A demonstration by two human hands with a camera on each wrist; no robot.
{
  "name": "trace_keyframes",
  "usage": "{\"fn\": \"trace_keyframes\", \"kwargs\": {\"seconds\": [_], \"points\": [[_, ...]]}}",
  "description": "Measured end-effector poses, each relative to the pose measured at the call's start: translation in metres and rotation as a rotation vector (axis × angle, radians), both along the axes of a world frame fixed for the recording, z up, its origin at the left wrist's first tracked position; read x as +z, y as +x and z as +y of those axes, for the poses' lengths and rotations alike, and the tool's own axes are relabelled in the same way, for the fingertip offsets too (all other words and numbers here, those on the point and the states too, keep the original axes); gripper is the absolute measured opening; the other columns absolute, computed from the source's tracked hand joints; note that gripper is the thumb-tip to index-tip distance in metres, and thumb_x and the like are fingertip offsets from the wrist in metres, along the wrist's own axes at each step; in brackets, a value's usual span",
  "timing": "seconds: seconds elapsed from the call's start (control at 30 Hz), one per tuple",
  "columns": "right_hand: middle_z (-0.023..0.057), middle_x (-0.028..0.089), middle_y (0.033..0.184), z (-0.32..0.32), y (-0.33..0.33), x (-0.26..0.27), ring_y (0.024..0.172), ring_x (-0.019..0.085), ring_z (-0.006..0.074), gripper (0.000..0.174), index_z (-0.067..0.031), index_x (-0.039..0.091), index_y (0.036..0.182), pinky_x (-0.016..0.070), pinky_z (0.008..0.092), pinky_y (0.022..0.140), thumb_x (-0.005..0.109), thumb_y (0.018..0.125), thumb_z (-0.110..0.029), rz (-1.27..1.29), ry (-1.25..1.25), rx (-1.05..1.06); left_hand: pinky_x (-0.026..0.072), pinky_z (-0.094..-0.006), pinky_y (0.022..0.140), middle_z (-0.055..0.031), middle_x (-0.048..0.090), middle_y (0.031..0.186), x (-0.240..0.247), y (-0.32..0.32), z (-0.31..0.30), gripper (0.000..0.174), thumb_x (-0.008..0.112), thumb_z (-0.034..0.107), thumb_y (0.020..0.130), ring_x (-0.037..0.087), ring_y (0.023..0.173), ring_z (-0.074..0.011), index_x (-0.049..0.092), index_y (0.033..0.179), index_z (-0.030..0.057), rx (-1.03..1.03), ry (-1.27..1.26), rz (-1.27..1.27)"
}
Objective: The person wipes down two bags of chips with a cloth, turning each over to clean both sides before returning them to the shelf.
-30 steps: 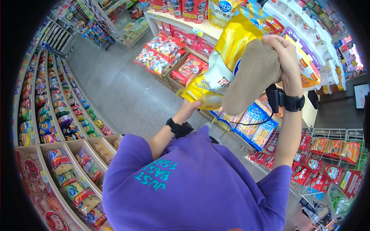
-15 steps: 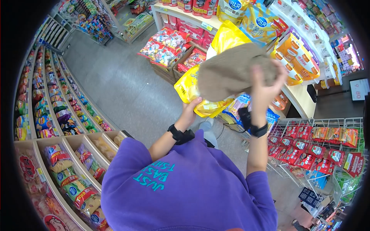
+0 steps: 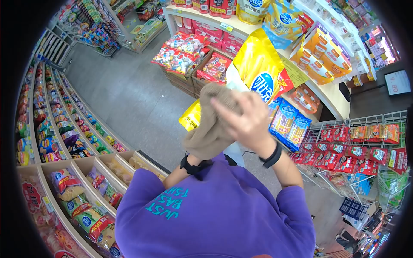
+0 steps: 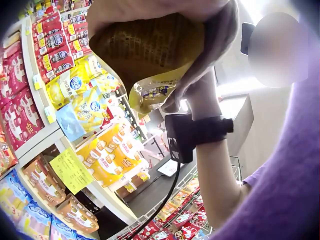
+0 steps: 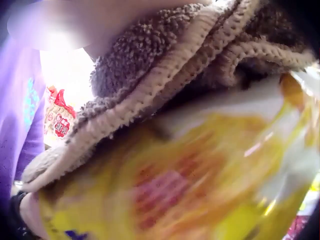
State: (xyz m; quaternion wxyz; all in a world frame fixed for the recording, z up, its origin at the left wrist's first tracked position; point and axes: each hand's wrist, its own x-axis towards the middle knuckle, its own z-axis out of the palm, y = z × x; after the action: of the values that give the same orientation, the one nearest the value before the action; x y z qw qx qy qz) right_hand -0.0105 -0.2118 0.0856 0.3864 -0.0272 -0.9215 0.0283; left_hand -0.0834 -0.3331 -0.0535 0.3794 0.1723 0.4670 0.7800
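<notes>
A large yellow snack bag (image 3: 258, 64) with a blue logo and pictured fries is held tilted in front of the body. My left hand (image 4: 135, 10) grips its lower part; in the head view the cloth covers most of that hand. A brown-grey fluffy cloth (image 3: 211, 124) lies over the bag's lower front. My right hand (image 3: 247, 118), blurred, holds the cloth against the bag with fingers bent over it. In the right wrist view the stitched hem of the cloth (image 5: 130, 107) runs across the bag's printed face.
A stepped shelf (image 3: 318, 90) with snack bags and orange packs (image 3: 327, 56) stands ahead. Boxes of red candy bags (image 3: 183, 51) are left of it. A wire rack (image 3: 348, 150) with red packets is at right, divided snack shelving (image 3: 81, 202) at left.
The right hand has swept the cloth down and left across the bag, from its upper right side to its lower left. The left hand has kept its hold and is now covered.
</notes>
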Motion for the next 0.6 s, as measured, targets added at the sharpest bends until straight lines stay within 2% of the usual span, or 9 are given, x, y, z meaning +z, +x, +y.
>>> {"fn": "trace_keyframes", "kwargs": {"seconds": [0.17, 0.23, 0.3, 0.33, 0.43, 0.47, 0.53, 0.57, 0.6], "points": [[0.0187, 0.055, 0.102, 0.07, -0.018, 0.037, 0.088, 0.057, 0.0341, 0.048, -0.019, 0.065, 0.103, 0.0486, 0.0385, 0.074, 0.061, 0.058, -0.002, 0.051, 0.03, -0.323, 0.0428, -0.0332, 0.091, -0.01, 0.05, 0.119, 0.008, -0.005, -0.027, 0.054, 0.063, 0.002, 0.077, 0.051, 0.109, -0.0178, 0.037, 0.124, 0.0005, -0.016, -0.088, 0.14], [0.0185, 0.056, 0.101, 0.076, -0.022, 0.04, 0.087, 0.057, 0.0343, 0.043, -0.0173, 0.066, 0.099, 0.0486, 0.0385, 0.074, 0.061, 0.059, -0.003, 0.101, -0.028, -0.332, 0.041, -0.0338, 0.093, -0.0104, 0.046, 0.123, 0.011, -0.006, -0.027, 0.061, 0.065, -0.002, 0.074, 0.049, 0.112, -0.0177, 0.034, 0.126, 0.0005, -0.022, -0.12, 0.062], [0.0173, 0.057, 0.1, 0.052, -0.02, 0.025, 0.087, 0.057, 0.0335, 0.04, -0.0157, 0.066, 0.096, 0.0487, 0.0381, 0.072, 0.062, 0.058, -0.005, 0.012, -0.022, -0.224, 0.0414, -0.0339, 0.093, -0.0096, 0.047, 0.122, 0.006, -0.006, -0.021, 0.058, 0.065, 0.0, 0.076, 0.049, 0.111, -0.0178, 0.035, 0.126, 0.0017, 0.115, -0.028, 0.286], [0.0155, 0.058, 0.097, 0.034, -0.016, 0.015, 0.086, 0.058, 0.0312, 0.039, -0.0159, 0.067, 0.094, 0.0489, 0.0375, 0.071, 0.062, 0.056, -0.006, -0.09, -0.064, -0.099, 0.0416, -0.0333, 0.092, -0.0084, 0.047, 0.122, -0.002, -0.007, -0.005, 0.057, 0.065, 0.002, 0.078, 0.048, 0.111, -0.0173, 0.035, 0.127, 0.0033, 0.133, 0.294, -0.205], [0.0099, 0.06, 0.092, 0.0, -0.003, 0.01, 0.076, 0.059, 0.0274, 0.036, -0.0192, 0.068, 0.087, 0.0492, 0.0356, 0.065, 0.062, 0.054, -0.006, -0.241, -0.1, 0.247, 0.0418, -0.0331, 0.092, -0.0076, 0.047, 0.123, 0.041, -0.005, -0.007, 0.056, 0.064, 0.003, 0.079, 0.048, 0.112, -0.0175, 0.035, 0.127, 0.0045, 0.042, 0.21, -0.401], [0.0098, 0.06, 0.092, 0.012, -0.007, 0.009, 0.076, 0.059, 0.027, 0.035, -0.0187, 0.068, 0.086, 0.0491, 0.0355, 0.064, 0.062, 0.054, -0.006, -0.191, -0.101, 0.177, 0.0423, -0.0322, 0.091, -0.0082, 0.047, 0.123, 0.048, -0.003, -0.004, 0.054, 0.065, 0.001, 0.077, 0.048, 0.111, -0.0172, 0.038, 0.124, 0.0029, 0.128, 0.105, -0.12], [0.0123, 0.06, 0.096, 0.049, -0.015, 0.019, 0.082, 0.06, 0.0276, 0.032, -0.0156, 0.067, 0.086, 0.0497, 0.0359, 0.068, 0.061, 0.056, -0.004, -0.158, -0.077, -0.083, 0.0428, -0.0319, 0.09, -0.0096, 0.046, 0.124, 0.029, -0.004, -0.014, 0.055, 0.065, 0.0, 0.076, 0.048, 0.111, -0.0172, 0.038, 0.123, 0.0022, 0.099, 0.005, 0.041], [0.0053, 0.058, 0.094, 0.07, -0.02, 0.022, 0.073, 0.057, 0.024, 0.022, -0.0164, 0.064, 0.08, 0.0475, 0.0348, 0.058, 0.06, 0.059, -0.009, -0.05, 0.044, -0.25, 0.0432, -0.0316, 0.089, -0.0109, 0.046, 0.125, 0.022, -0.006, -0.016, 0.055, 0.065, -0.001, 0.075, 0.048, 0.111, -0.0171, 0.038, 0.123, 0.0014, 0.069, -0.089, 0.205], [0.0063, 0.059, 0.094, 0.082, -0.021, 0.026, 0.075, 0.057, 0.0248, 0.023, -0.0162, 0.064, 0.081, 0.0479, 0.0356, 0.06, 0.06, 0.06, -0.009, 0.006, 0.017, -0.302, 0.0417, -0.0326, 0.091, -0.0129, 0.045, 0.123, 0.018, -0.007, -0.016, 0.065, 0.065, -0.004, 0.072, 0.048, 0.112, -0.0187, 0.029, 0.126, 0.0009, 0.042, -0.107, 0.174]]}}
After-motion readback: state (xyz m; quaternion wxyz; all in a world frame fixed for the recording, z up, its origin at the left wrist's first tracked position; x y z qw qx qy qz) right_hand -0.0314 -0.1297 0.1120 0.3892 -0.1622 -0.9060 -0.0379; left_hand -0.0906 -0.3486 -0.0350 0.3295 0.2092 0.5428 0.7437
